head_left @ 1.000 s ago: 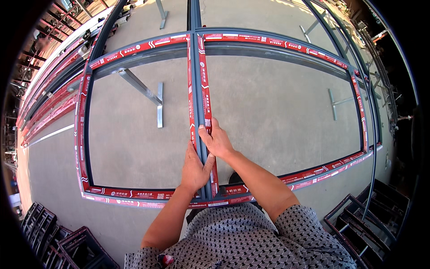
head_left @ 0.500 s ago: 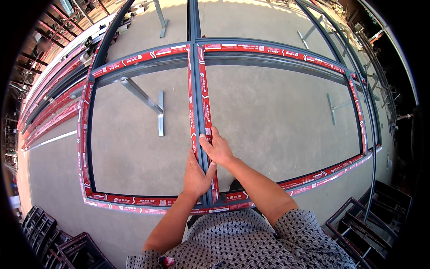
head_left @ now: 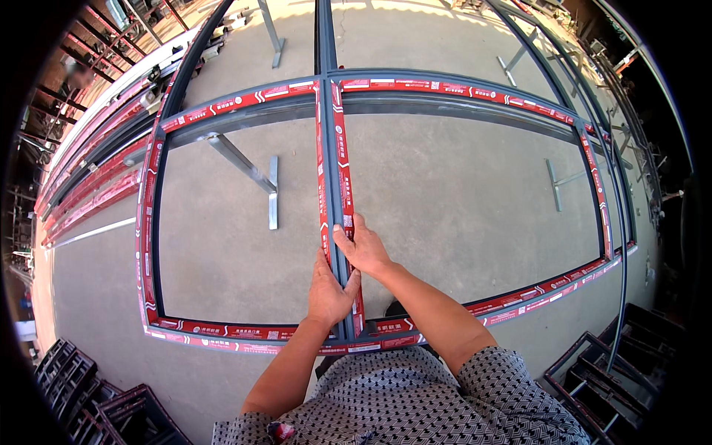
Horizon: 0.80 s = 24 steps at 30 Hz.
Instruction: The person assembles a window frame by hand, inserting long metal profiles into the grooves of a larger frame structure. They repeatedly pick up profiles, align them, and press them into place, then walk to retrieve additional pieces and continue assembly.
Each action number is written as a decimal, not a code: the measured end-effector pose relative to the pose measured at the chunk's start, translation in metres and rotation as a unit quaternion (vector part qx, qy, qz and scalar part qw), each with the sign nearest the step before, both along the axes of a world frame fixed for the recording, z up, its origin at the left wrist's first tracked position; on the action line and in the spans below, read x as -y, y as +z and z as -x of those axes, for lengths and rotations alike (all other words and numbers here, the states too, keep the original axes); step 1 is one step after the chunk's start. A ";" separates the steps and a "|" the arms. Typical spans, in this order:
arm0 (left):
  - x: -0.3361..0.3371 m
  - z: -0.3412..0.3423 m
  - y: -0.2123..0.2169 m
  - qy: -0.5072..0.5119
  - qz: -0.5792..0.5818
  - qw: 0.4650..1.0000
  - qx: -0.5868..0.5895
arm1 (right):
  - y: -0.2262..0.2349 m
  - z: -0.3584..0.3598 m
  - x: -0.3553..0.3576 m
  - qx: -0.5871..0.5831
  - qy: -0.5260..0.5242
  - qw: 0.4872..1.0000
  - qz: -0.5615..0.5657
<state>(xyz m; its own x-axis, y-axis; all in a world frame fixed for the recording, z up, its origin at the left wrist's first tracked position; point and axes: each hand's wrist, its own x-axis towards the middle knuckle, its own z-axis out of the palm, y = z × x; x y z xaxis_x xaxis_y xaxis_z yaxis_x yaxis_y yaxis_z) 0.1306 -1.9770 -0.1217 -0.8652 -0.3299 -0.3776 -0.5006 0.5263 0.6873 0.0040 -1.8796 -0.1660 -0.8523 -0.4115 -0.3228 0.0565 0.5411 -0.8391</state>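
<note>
L hand (head_left: pixel 328 293) & R hand (head_left: pixel 361 251), both grips clenched on centre bar (head_left: pixel 335 170) of red-taped window frame (head_left: pixel 152 215)

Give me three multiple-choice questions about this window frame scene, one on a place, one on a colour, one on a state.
1. Where are both hands?
A. On the centre bar
B. On the far corner
C. On the crates

2. What colour is the film on the frame?
A. Green
B. Red
C. Yellow

3. How does the frame lie?
A. Flat on stands
B. Upright against a wall
C. Hanging

Answers:
A: left hand and right hand grip the centre bar.
B: red film covers the frame.
A: it lies level on metal stands above concrete.
</note>
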 end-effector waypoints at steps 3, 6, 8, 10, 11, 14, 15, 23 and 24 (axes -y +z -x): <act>-0.004 0.001 0.002 0.021 -0.024 0.999 -0.003 | 0.009 0.000 -0.003 0.022 0.008 0.999 -0.025; -0.005 0.003 0.000 0.029 -0.050 0.998 -0.039 | 0.005 -0.001 -0.001 -0.018 0.014 0.998 -0.056; -0.005 0.002 0.005 0.037 -0.047 0.998 -0.027 | 0.012 -0.001 0.001 -0.005 0.028 0.998 -0.063; -0.004 0.001 0.002 0.042 -0.042 0.998 -0.029 | 0.020 0.001 0.003 0.007 0.043 0.996 -0.073; -0.005 0.001 -0.002 0.038 -0.039 0.998 -0.036 | 0.024 0.002 0.001 0.014 0.046 0.996 -0.082; -0.005 0.001 -0.007 0.035 -0.043 0.998 -0.037 | 0.026 0.002 -0.004 0.023 0.047 0.995 -0.084; -0.007 0.002 -0.007 0.035 -0.047 0.998 -0.033 | 0.026 0.002 -0.006 0.025 0.047 0.995 -0.085; -0.006 -0.001 -0.007 0.042 -0.080 0.995 -0.042 | 0.029 -0.006 -0.010 0.040 0.054 0.995 -0.068; -0.007 -0.002 -0.009 0.038 -0.066 0.996 -0.050 | 0.029 -0.006 -0.012 0.044 0.056 0.995 -0.065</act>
